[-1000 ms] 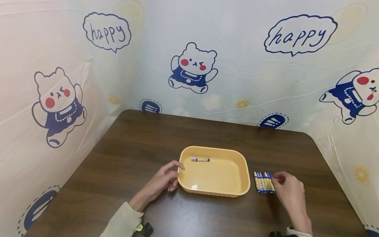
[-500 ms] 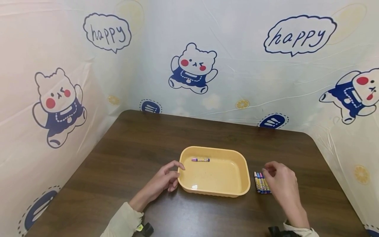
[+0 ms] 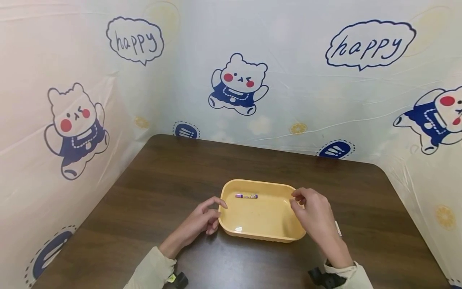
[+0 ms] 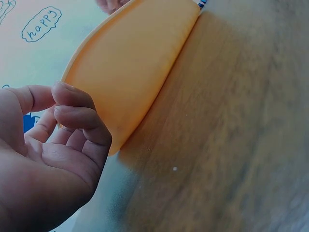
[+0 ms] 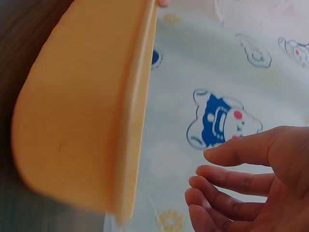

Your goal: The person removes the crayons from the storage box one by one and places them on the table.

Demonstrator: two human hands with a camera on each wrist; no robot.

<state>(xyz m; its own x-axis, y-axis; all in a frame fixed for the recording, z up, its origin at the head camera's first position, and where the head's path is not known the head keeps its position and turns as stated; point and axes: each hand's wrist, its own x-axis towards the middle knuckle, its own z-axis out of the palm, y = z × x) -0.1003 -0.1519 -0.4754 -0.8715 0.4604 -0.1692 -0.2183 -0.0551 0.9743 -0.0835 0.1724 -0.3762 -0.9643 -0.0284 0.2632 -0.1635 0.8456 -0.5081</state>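
A yellow plastic tray (image 3: 260,216) sits on the dark wooden table. My left hand (image 3: 202,218) holds its left rim, index finger over the edge and thumb outside; the left wrist view shows that hand (image 4: 63,140) against the tray wall (image 4: 125,72). One purple-tipped crayon (image 3: 246,196) lies inside near the back. My right hand (image 3: 315,210) hovers over the tray's right rim. In the right wrist view, its thumb and fingers (image 5: 227,179) are loosely bent and apart, with nothing seen between them. Part of a crayon (image 3: 338,228) shows beside the right wrist; others there are hidden.
The brown table (image 3: 173,168) reaches back to a patterned curtain (image 3: 288,92) on three sides. Ends of crayons (image 4: 201,4) peek out past the tray in the left wrist view. Each wrist wears a dark camera strap.
My right hand has moved left from the row of crayons to above the tray's right rim, and its forearm now covers most of the row. The left hand stays on the rim.
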